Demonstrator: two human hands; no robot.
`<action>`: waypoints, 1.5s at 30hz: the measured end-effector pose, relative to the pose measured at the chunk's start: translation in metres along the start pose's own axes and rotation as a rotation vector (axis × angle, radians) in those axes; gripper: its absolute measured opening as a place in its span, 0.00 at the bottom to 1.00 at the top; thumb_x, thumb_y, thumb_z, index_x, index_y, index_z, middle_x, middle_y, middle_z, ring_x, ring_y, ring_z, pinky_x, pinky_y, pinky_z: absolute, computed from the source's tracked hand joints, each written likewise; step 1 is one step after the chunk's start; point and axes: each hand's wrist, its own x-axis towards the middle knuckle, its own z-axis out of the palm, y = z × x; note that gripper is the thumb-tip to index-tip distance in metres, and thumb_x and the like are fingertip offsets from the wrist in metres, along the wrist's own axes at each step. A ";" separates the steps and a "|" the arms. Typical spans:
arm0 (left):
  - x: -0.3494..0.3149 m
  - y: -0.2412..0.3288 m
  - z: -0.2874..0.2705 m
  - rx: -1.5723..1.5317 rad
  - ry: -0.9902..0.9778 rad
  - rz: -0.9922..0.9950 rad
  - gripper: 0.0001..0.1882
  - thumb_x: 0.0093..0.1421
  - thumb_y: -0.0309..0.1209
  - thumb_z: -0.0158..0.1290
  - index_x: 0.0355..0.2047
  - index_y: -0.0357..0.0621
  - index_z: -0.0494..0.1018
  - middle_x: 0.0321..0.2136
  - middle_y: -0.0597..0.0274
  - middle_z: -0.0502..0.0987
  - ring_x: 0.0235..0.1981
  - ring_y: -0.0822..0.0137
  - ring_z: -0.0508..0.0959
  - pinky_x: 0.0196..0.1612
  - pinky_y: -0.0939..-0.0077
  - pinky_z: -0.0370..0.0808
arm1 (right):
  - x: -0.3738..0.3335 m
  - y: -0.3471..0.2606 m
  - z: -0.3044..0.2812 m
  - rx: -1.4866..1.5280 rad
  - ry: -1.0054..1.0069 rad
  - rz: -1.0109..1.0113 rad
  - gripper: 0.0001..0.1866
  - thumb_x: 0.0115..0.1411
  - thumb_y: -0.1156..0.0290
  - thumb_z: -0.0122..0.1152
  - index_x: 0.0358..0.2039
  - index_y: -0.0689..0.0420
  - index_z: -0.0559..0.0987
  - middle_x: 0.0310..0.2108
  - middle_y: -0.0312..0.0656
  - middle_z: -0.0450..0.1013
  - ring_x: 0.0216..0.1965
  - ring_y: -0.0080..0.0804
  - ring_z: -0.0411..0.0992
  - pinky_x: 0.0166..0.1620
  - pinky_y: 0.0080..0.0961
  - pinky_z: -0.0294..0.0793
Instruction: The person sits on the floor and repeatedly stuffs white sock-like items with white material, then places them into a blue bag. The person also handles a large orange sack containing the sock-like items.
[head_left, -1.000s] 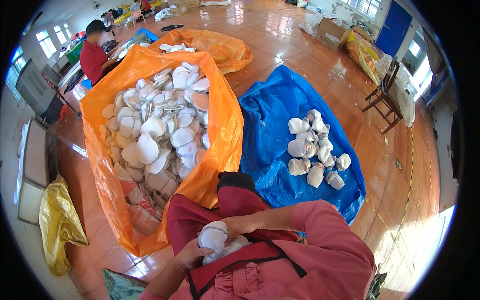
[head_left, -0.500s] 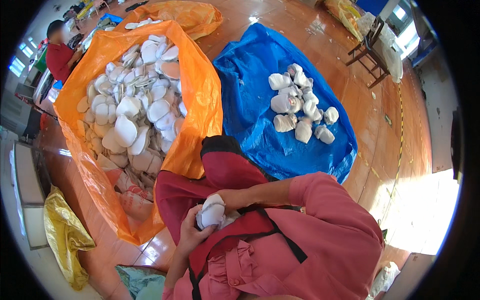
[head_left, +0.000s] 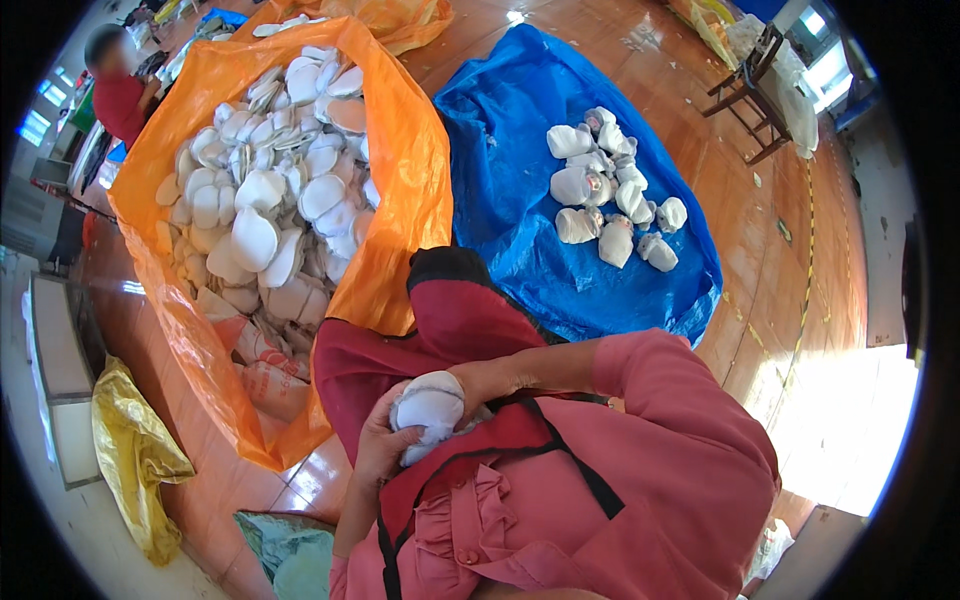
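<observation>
Over my lap, on a dark red apron (head_left: 460, 325), I hold a small stack of white rounded fabric pads (head_left: 430, 403). My left hand (head_left: 382, 437) grips the stack from the left, its thumb lying across the front. At the upper right side of the pads, my right hand (head_left: 474, 384) is closed against them, its fingertips mostly hidden. A large orange sack (head_left: 408, 190) stands open ahead on the left, full of loose white pads (head_left: 262, 190). Ahead on the right, a blue sheet-like sack (head_left: 500, 290) carries several white bundles (head_left: 577, 187).
A yellow sack (head_left: 130, 455) lies at the left beside a white cabinet, and a green bag (head_left: 290, 550) sits near my left side. A wooden chair (head_left: 750, 95) stands far right on the tiled floor. Another person (head_left: 118, 100) in red is at the far left.
The stack in my hands has turned, so a broader rounded white face now shows. Both hands stay on it. The whole view has shifted slightly.
</observation>
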 end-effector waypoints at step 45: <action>0.004 -0.025 0.000 0.362 0.212 0.142 0.11 0.45 0.13 0.52 0.28 0.40 0.77 0.33 0.65 0.72 0.37 0.72 0.73 0.43 0.80 0.68 | 0.008 0.011 0.006 -0.119 0.277 0.195 0.14 0.48 0.78 0.68 0.33 0.54 0.74 0.30 0.30 0.71 0.35 0.19 0.70 0.38 0.20 0.70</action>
